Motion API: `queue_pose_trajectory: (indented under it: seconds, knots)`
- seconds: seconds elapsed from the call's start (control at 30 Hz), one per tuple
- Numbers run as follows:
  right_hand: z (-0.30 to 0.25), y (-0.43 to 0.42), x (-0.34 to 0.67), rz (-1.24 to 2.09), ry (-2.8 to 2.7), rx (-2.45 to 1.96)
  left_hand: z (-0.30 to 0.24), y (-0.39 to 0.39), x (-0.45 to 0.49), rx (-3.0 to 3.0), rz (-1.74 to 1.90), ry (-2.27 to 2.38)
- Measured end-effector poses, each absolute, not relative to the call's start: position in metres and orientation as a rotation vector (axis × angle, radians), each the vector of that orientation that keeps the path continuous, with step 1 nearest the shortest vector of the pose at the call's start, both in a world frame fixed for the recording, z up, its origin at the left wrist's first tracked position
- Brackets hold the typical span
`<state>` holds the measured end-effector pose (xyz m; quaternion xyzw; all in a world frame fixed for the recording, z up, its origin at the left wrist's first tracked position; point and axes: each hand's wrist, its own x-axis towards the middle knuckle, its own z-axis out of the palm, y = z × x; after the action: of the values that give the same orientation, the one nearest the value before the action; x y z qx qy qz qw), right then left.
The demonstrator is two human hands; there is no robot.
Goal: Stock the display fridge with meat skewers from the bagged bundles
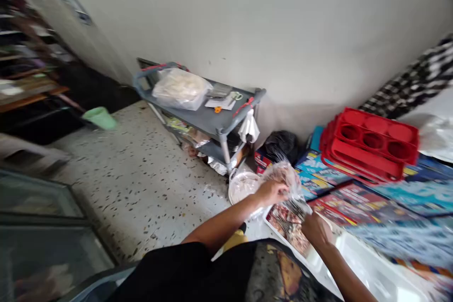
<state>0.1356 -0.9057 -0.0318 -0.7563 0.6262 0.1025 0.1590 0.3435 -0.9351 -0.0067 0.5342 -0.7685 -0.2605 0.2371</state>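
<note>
A clear plastic bag (287,174) with pinkish contents hangs between my hands. My left hand (272,193) grips it from the left side, fingers curled. At its near end, my right hand (316,229) is closed on the plastic. Just below is a white tray (269,222) heaped with pinkish, raw-looking pieces (290,229), which I cannot name surely. Motion blur softens the fingers and bag edges.
A grey utility cart (198,115) by the wall carries a bagged pale mass (181,87). A round white tub (244,188) stands beside the tray. Red plastic crates (371,144) sit on printed boxes (350,198) at right, with a white bin (368,264) nearer me.
</note>
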Motion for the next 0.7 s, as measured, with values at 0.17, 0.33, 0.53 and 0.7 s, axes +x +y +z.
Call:
queue_pose_trajectory:
  seconds: [0.17,0.33,0.53,0.7]
  knots:
    - [-0.014,-0.923,0.157,0.417,1.803,-2.183,0.0,-0.941,0.345,1.506,-0.554,-1.997]
    - [-0.007,-0.928,0.176,0.37,1.858,-2.112,-0.001,-0.946,0.333,1.656,-0.42,-2.218]
    - [-0.006,-0.921,0.185,0.337,1.895,-2.054,-0.003,-0.944,0.347,1.753,-0.365,-2.312]
    - [0.001,-0.916,0.197,0.348,1.849,-2.025,-0.007,-0.936,0.364,1.778,-0.508,-2.171]
